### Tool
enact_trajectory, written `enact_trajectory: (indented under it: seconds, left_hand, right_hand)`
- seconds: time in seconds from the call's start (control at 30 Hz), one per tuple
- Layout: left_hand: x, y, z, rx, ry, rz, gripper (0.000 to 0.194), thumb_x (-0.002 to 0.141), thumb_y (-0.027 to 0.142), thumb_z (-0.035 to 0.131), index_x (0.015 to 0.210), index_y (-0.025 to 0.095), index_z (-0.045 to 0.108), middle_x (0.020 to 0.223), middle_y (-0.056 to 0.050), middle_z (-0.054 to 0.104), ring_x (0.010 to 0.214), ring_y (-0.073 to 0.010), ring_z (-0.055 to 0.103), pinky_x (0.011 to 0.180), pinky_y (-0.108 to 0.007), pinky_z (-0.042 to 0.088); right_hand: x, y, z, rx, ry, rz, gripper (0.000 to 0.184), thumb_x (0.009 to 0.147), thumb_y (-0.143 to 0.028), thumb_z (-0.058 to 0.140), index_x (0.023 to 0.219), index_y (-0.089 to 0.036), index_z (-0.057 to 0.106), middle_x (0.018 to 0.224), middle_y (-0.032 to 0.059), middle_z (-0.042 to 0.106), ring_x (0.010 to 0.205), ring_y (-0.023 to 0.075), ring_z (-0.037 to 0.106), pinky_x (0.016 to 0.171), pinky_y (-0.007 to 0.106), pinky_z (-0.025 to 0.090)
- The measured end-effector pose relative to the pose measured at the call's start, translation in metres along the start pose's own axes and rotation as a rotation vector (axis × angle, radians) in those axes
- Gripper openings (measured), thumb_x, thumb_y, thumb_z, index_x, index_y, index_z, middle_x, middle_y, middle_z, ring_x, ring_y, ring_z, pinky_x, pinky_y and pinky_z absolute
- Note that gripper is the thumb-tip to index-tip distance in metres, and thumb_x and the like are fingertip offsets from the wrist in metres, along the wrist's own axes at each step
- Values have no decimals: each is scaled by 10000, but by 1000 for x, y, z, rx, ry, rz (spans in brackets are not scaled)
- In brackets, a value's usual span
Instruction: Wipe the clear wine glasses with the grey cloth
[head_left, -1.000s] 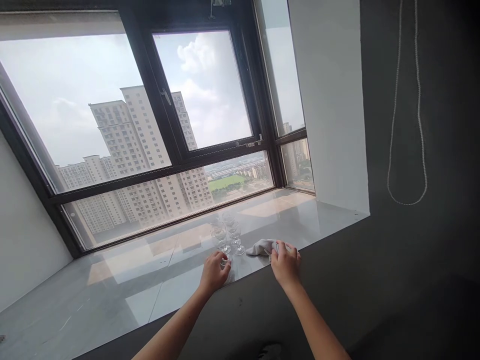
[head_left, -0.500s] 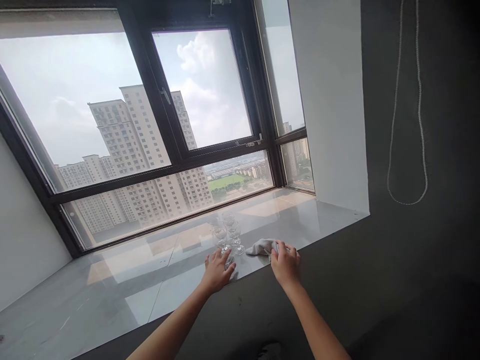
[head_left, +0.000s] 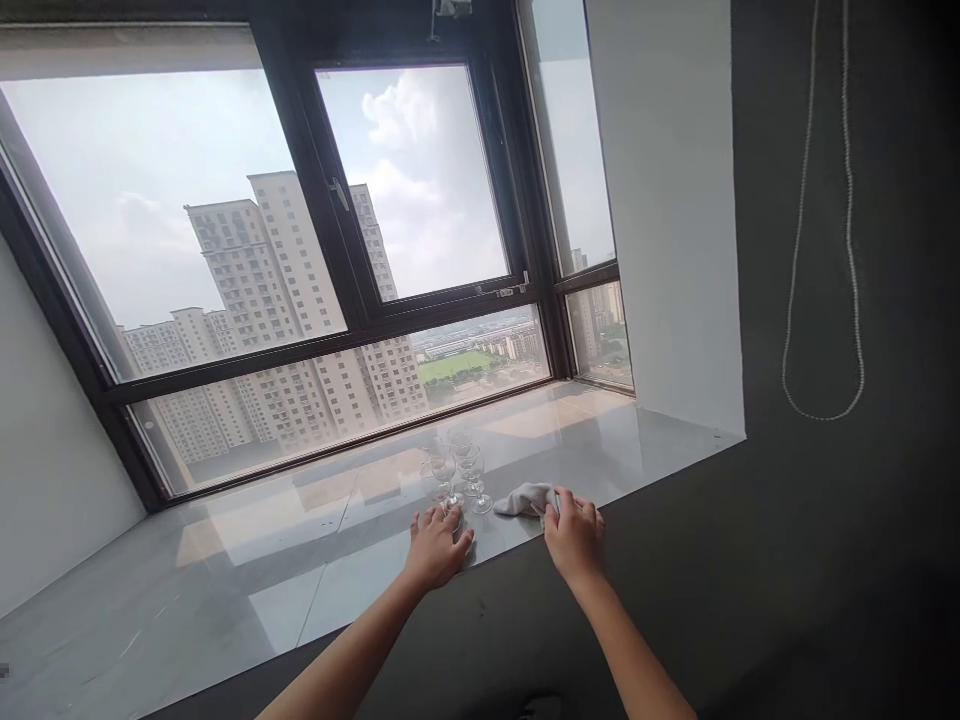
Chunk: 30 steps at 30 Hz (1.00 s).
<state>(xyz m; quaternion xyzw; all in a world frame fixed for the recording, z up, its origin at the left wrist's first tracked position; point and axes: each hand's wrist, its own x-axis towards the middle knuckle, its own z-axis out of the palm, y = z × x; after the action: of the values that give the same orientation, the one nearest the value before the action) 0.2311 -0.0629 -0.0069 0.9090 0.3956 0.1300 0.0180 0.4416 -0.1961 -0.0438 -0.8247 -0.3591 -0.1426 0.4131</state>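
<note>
Several clear stemmed glasses [head_left: 471, 465] stand in a tight group on the glossy windowsill [head_left: 375, 560]. My left hand [head_left: 437, 548] is just in front of them, palm down, with its fingers stretched toward the nearest stems. Whether its fingertips touch a glass is hard to make out. A crumpled light grey cloth [head_left: 527, 498] lies on the sill to the right of the glasses. My right hand [head_left: 576, 530] grips the cloth's right end near the sill's front edge, fingers curled over it.
Behind the glasses rises a large dark-framed window [head_left: 360, 325] with a handle and a latch. A white side wall [head_left: 675, 220] bounds the sill on the right. From above, a beaded blind cord [head_left: 789, 300] hangs against the dark wall.
My left hand has lowered slightly, and its fingers are closer together. My right hand keeps its hold on the cloth. The whole view has shifted a little.
</note>
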Motion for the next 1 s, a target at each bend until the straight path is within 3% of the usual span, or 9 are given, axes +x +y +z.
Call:
enact_trajectory:
  seconds: [0.5, 1.0]
  left_hand:
    - [0, 4, -5, 89, -122, -117, 757, 902, 667, 246, 1545, 282, 353, 1585, -97, 372, 1489, -337, 232, 1204, -570, 59]
    - [3, 4, -9, 81, -150, -86, 813, 865, 729, 263, 1547, 295, 346, 1601, -116, 342, 1507, -358, 183, 1191, -615, 12]
  right_hand:
    - [1, 7, 11, 6, 62, -33, 260, 931, -272, 491, 1151, -202, 610, 1024, 103, 674, 1089, 264, 558, 976, 405, 335]
    - [1, 14, 17, 18, 89, -62, 271, 924, -271, 506, 1156, -186, 617, 1027, 108, 691, 1081, 277, 569, 985, 427, 336]
